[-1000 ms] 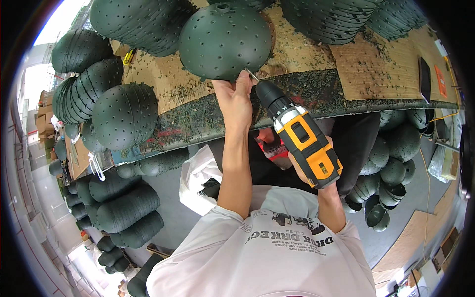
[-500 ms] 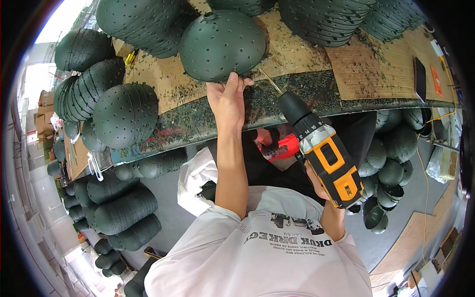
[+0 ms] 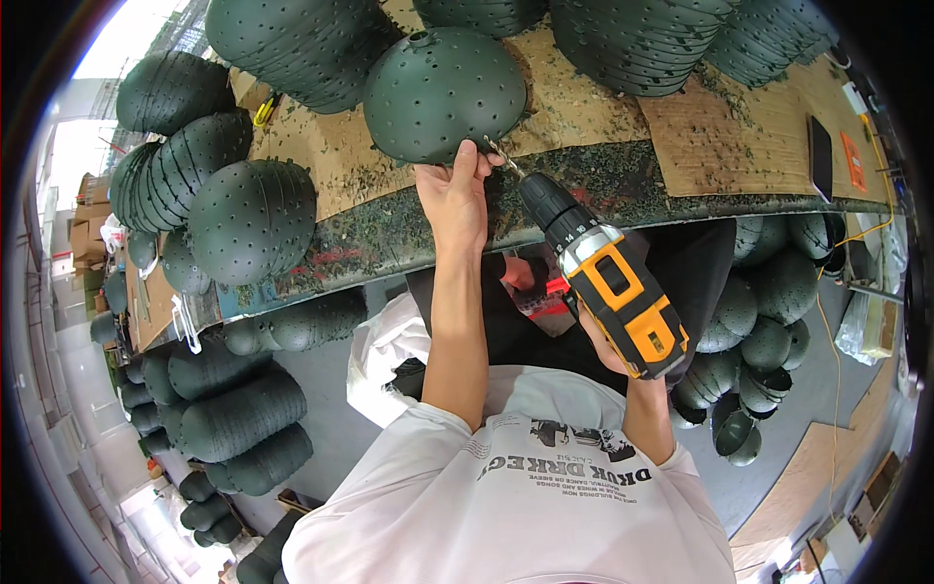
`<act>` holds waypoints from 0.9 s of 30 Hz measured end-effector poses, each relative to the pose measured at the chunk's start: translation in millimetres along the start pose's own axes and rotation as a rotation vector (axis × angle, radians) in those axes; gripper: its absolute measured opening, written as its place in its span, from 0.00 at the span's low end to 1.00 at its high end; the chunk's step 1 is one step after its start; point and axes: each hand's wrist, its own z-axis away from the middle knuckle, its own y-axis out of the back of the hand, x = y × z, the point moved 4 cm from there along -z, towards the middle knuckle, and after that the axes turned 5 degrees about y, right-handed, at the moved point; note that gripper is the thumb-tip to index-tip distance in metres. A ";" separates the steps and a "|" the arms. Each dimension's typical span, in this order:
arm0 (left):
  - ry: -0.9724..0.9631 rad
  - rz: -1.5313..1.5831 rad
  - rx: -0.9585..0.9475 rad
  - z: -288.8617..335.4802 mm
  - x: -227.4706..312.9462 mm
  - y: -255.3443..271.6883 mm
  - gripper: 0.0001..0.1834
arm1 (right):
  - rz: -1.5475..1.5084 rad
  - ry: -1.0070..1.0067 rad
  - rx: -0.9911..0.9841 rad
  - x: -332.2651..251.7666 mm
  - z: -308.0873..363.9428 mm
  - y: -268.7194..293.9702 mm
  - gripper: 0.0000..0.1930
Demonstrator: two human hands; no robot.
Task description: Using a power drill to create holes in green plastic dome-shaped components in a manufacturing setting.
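A dark green plastic dome point(image 3: 443, 95) dotted with small holes rests on the bench, its lower rim toward me. My left hand point(image 3: 455, 200) grips that rim, thumb on the outside. From the right, a yellow-and-black cordless drill point(image 3: 623, 300) is held in my right hand point(image 3: 605, 343), whose fingers are mostly hidden behind the tool's body. The drill bit point(image 3: 502, 156) points up and left; its tip meets or nearly meets the dome's edge, just beside my left fingertips.
Nested stacks of green domes point(image 3: 302, 49) stand along the far side, with more domes point(image 3: 255, 222) at the left. Green shavings cover the cardboard point(image 3: 739, 146). A yellow cutter point(image 3: 265, 110) lies at the left, a dark phone point(image 3: 820, 158) at the right. Below the bench are further stacks point(image 3: 243, 414).
The drill has moved up and left, bringing its bit from beside the dome to its lower right edge. The dome and my left hand have shifted slightly right in the picture.
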 end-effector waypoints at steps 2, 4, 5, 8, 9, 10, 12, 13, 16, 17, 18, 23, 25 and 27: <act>-0.019 -0.001 0.000 0.4 -2.4 6.1 0.11 | 0.118 0.128 -0.047 -9.1 -8.8 -1.5 0.24; -0.032 0.002 -0.004 -0.2 -4.2 8.5 0.11 | 0.242 0.253 -0.091 -16.0 -14.2 -3.8 0.24; -0.030 -0.012 0.008 -0.7 -5.1 8.4 0.11 | 0.221 0.256 -0.093 -17.0 -17.2 -3.7 0.24; -0.034 -0.034 0.029 -0.3 -4.9 7.1 0.11 | 0.174 0.263 -0.098 -18.2 -22.0 -5.6 0.23; -0.039 -0.043 0.037 0.3 -4.3 6.7 0.11 | 0.158 0.257 -0.092 -17.8 -22.6 -6.2 0.23; -0.038 -0.042 0.038 0.5 -4.3 6.1 0.11 | 0.144 0.250 -0.085 -17.9 -23.5 -6.4 0.23; -0.028 -0.034 0.037 1.2 -4.9 5.1 0.11 | 0.053 0.165 -0.094 -16.4 -27.3 -6.8 0.23; -0.027 -0.034 0.039 1.7 -4.6 5.0 0.11 | -0.039 0.082 -0.102 -13.6 -28.4 -7.4 0.22; -0.025 -0.020 0.027 3.6 -4.3 1.7 0.12 | 0.106 0.180 -0.086 -15.1 -27.4 -7.0 0.20; -0.027 -0.016 0.029 4.3 -4.5 -1.1 0.12 | 0.109 0.178 -0.086 -13.4 -26.8 -6.7 0.20; -0.029 -0.012 0.031 4.5 -5.1 -2.8 0.12 | 0.113 0.210 -0.079 -12.3 -25.8 -6.3 0.20; -0.025 -0.027 0.035 4.0 -11.9 7.6 0.15 | 0.006 0.061 -0.082 -7.6 -29.5 -15.5 0.17; -0.019 -0.053 0.057 4.4 -13.5 9.1 0.17 | -0.025 0.111 -0.067 -11.1 -34.9 -18.0 0.17; -0.042 -0.053 0.042 3.8 -13.4 10.2 0.19 | -0.008 0.078 -0.072 -11.3 -35.9 -19.0 0.17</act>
